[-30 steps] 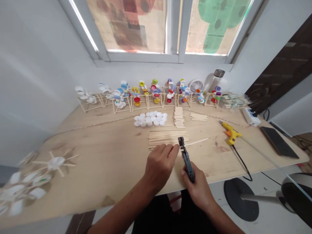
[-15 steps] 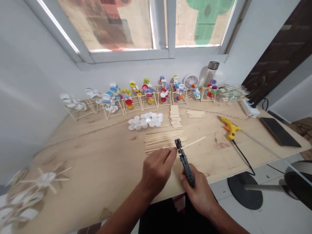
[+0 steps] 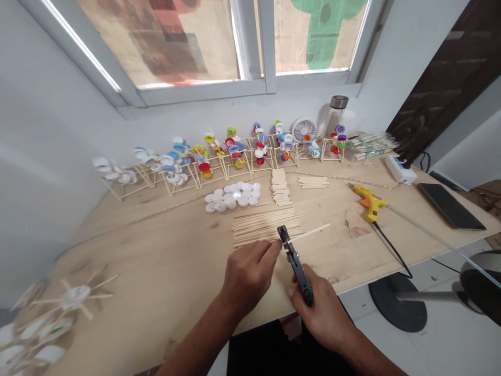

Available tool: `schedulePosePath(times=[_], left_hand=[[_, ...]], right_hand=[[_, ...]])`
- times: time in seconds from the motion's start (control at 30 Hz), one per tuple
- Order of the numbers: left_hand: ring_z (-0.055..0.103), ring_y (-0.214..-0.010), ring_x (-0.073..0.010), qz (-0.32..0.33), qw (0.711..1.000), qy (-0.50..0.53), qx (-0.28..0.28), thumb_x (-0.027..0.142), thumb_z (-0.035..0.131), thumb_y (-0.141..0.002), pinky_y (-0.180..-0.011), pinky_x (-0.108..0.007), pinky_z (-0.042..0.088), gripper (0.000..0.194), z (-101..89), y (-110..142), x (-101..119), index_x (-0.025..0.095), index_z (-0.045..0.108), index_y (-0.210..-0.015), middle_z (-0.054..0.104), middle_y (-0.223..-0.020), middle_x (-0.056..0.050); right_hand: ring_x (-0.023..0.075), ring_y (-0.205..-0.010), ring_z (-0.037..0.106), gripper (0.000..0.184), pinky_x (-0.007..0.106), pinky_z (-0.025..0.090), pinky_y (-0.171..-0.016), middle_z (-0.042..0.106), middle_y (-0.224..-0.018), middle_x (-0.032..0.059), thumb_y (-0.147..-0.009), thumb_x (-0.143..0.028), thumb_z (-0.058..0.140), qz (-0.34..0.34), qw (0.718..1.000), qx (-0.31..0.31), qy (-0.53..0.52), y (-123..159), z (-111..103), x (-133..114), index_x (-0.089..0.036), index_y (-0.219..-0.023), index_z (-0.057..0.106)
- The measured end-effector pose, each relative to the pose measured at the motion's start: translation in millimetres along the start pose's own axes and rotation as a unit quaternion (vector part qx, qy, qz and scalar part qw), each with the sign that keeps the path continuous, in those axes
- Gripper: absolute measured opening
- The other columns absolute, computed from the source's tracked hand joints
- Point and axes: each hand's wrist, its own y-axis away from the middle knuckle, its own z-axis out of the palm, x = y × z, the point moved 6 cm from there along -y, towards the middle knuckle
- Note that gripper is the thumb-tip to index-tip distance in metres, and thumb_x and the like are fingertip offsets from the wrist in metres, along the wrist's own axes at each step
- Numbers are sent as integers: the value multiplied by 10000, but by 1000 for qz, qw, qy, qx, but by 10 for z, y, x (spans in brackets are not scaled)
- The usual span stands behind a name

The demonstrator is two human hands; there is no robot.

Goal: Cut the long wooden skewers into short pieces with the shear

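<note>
Lower centre: left hand (image 3: 249,274) grip pinches stick (image 3: 313,232); right hand (image 3: 324,308) grip wraps pliers (image 3: 297,265). Hold unchanged from moment earlier; work remains at same stick.

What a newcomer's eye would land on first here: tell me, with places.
Probably the row of colorful cap wheels at the table's back, below the window. Next, likely the bright yellow glue gun lying toward the right. Then the dark tool in the right hand, front and center, beside the left hand.
</note>
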Motion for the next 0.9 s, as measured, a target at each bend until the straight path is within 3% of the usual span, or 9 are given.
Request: schedulePosePath(times=[0.23, 0.53, 0.9], left_hand=[[493, -535, -111, -22, 1000, 13, -4, 107, 445, -823, -511, -223, 375, 175, 15, 11, -14, 136, 589, -919, 543, -598, -7], [499, -544, -119, -2, 1000, 0, 24, 79, 469, -800, -505, -239, 361, 181, 49, 39, -41, 119, 583, -935, 558, -615, -11], [567, -672, -149, -30, 997, -59, 46, 115, 489, -828, -624, -265, 438, 154, 63, 73, 37, 116, 591, -944, 624, -724, -50]], right_hand=[[190, -629, 556, 132, 268, 368, -583, 587, -661, 15, -839, -313, 457, -16, 1000, 14, -16, -35, 12, -6, -207, -765, 482], [193, -667, 556, 146, 271, 381, -614, 595, -698, 31, -846, -309, 438, -25, 999, 31, 3, -80, 81, 71, -194, -789, 508], [181, -621, 560, 127, 245, 351, -560, 577, -655, 9, -822, -312, 461, -11, 997, 63, 41, -47, 52, 45, -208, -749, 466]])
